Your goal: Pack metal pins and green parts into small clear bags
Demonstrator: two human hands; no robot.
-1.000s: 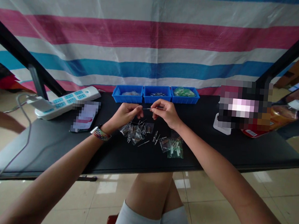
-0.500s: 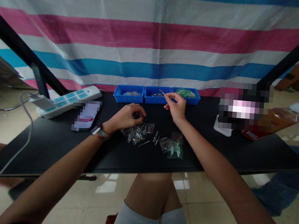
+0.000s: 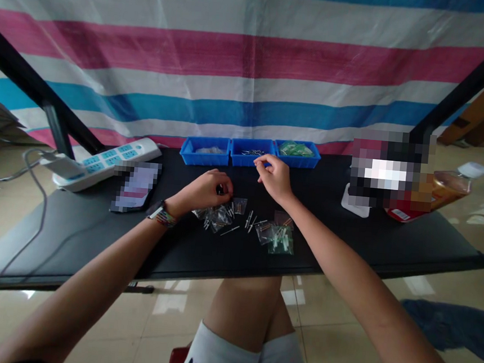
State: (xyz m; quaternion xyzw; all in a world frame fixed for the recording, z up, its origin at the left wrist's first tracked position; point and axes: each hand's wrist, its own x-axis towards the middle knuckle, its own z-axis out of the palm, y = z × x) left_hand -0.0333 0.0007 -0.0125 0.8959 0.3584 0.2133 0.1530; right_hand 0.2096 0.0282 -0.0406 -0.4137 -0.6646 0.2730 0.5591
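Note:
My right hand [image 3: 275, 177] is closed in a pinch just in front of the middle blue bin [image 3: 244, 160]; whatever its fingertips may hold cannot be made out. Thin metal pins [image 3: 253, 152] lie inside that bin. My left hand [image 3: 207, 191] is curled closed above a pile of small clear bags [image 3: 220, 218], and its grip is hidden. More loose metal pins [image 3: 251, 222], each with a thicker section, lie on the black table [image 3: 201, 257] between the hands. Right of them are a green-tinted bag [image 3: 281, 241] of pale plugs and clear bags [image 3: 265, 231] with brass-coloured pieces.
The left blue bin [image 3: 189, 157] holds clear plastic, the right one [image 3: 313, 162] green bags. A white power strip [image 3: 117, 159] with a cable and a phone [image 3: 136, 189] lie left. At right are a white object [image 3: 356, 203] and a tilted bottle [image 3: 448, 188].
My right hand has moved slightly left and down, and the thin metal pin that stuck out of its fingertips no longer shows. My left hand's fingers are curled tighter.

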